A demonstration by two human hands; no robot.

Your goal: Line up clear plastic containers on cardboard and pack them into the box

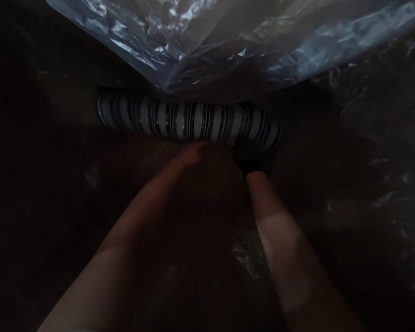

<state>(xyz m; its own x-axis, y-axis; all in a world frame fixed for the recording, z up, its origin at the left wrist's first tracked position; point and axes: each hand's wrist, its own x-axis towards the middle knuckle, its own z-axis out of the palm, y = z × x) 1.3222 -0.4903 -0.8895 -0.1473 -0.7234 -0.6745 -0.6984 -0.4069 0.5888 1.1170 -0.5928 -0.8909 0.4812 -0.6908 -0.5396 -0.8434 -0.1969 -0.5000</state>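
Observation:
A long row of round, light-and-dark banded pieces, pressed face to face like a stack of lids or cans, lies sideways in the dark. It bends slightly down at its right end. My left hand is closed against the row's lower edge near the middle, its fingertips hidden beneath. Further right, my right hand, in a dark glove or covering up to the wrist, grips the row from below. Shadow hides most of its fingers. What exactly the pieces are is too dim to tell.
Crumpled clear plastic sheeting hangs across the top, just above the row. More plastic film lines the right side, and a glinting patch of film shows between my forearms. The surroundings are very dark and brownish.

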